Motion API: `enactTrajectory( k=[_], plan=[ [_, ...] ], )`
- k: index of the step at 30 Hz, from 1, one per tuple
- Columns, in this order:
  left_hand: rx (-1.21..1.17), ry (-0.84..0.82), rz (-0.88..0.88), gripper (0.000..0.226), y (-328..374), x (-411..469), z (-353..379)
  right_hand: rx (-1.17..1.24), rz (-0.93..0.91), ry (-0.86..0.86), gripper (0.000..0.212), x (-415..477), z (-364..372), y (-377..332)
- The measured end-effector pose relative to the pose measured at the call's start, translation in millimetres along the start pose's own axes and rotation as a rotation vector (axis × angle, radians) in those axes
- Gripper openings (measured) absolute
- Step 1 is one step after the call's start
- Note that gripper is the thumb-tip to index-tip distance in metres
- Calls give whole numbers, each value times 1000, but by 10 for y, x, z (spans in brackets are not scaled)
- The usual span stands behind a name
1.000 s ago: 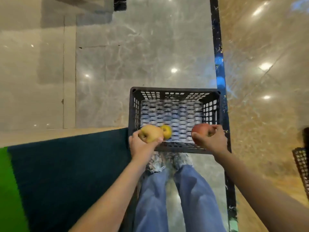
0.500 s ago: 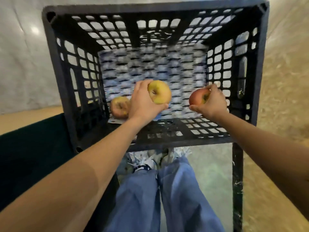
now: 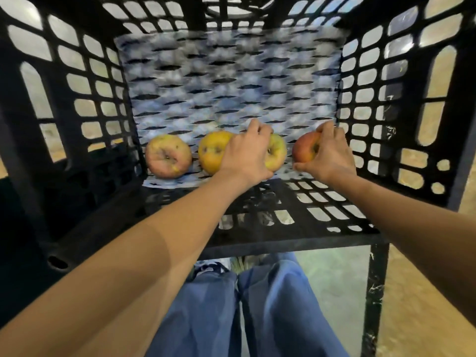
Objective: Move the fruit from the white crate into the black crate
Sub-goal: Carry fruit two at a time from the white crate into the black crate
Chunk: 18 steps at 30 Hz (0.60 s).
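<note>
Head view: blotchy apple (image 3: 168, 159), yellow apple (image 3: 211, 153) lying in black crate (image 3: 296, 240); left grip (image 3: 247, 157) curled round greenish apple (image 3: 278, 153), right grip (image 3: 332, 158) round red apple (image 3: 304, 150).

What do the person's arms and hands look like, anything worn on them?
Both hands are bare: the left hand and right hand wear no gloves, and no ring, watch or band shows. The left forearm and right forearm are uncovered as far as the picture reaches, no sleeve edge in view. Below them are loose blue trousers.
</note>
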<state>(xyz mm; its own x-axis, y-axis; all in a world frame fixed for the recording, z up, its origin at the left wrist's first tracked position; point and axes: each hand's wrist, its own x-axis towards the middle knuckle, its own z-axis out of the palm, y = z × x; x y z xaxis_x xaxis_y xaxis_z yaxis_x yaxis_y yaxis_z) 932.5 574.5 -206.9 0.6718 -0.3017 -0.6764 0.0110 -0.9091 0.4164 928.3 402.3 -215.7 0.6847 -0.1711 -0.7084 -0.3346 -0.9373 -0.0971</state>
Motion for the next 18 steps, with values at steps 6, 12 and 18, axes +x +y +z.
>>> enactTrajectory(
  k=[6, 12, 18],
  plan=[
    [66, -10, 17, 78, 122, 101, 142, -59, -71, 15, 83, 25, -27, 64],
    [147, 33, 50, 76, 218, 143, 270, -73, -121, 21, 84, 79, -28, 163],
    [157, 66, 57, 73, 226, 112, 302, -51, -92, 27, 83, 83, -20, 145]
  ],
)
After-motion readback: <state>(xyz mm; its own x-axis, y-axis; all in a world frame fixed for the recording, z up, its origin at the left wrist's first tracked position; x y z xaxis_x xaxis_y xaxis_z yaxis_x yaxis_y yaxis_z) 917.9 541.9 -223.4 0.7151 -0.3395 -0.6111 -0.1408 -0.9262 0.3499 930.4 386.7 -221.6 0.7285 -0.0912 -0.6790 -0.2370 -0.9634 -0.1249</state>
